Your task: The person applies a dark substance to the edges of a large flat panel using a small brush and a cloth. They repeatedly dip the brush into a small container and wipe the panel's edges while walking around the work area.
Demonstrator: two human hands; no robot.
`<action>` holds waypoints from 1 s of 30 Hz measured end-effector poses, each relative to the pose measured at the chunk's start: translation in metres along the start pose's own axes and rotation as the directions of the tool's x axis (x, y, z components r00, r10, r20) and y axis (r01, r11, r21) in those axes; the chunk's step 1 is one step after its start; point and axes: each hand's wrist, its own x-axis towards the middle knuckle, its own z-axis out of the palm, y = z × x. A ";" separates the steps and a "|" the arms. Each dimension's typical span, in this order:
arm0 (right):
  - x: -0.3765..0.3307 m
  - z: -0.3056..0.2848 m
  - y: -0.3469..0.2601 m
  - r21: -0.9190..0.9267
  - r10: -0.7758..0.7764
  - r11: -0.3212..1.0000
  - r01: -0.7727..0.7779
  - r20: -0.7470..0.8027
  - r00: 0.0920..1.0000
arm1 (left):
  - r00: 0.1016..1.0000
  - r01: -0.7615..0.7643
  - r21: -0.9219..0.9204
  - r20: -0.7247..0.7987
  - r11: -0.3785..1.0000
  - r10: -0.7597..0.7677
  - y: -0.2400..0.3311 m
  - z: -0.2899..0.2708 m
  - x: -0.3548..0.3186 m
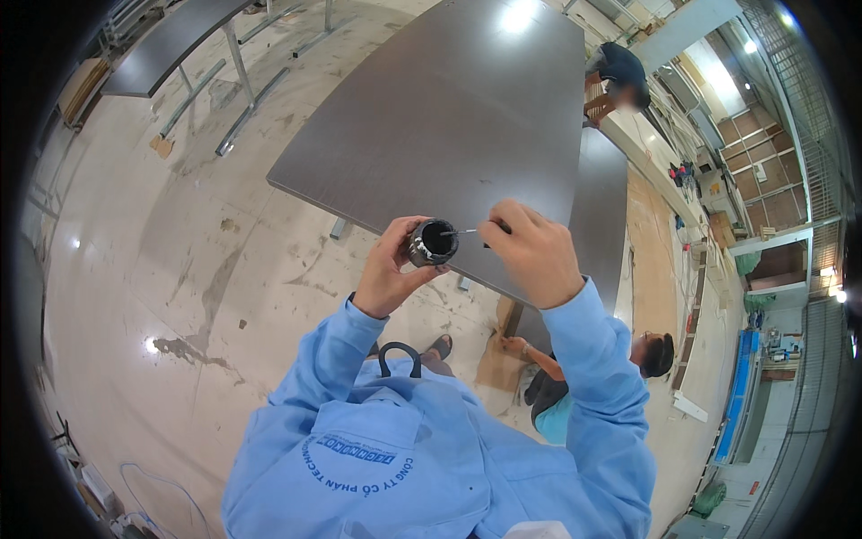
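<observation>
My left hand [392, 266] is wrapped round a small dark jar [420, 252], its mouth tilted toward the right and its rim smeared with dark and whitish residue. The inside looks black. In my right hand [537, 253] is a thin metal tool [469, 233] with a dark handle, pinched between thumb and fingers. The tool's tip reaches into the jar's mouth; its exact kind is too small to make out. Both hands are above the near edge of a large dark grey tabletop [431, 117].
A second dark panel [171, 45] rests on metal legs at the far left. One person [620, 76] leans at the tabletop's far right side. Another person [552, 395] crouches close to my right arm, a hand by a brown board [496, 359]. Stains mark the pale floor [180, 296].
</observation>
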 end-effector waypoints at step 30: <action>-0.012 0.007 0.002 0.064 0.033 0.998 -0.028 -0.066 0.997 | 0.998 0.060 0.087 -0.007 0.994 -0.060 0.004 0.000 0.000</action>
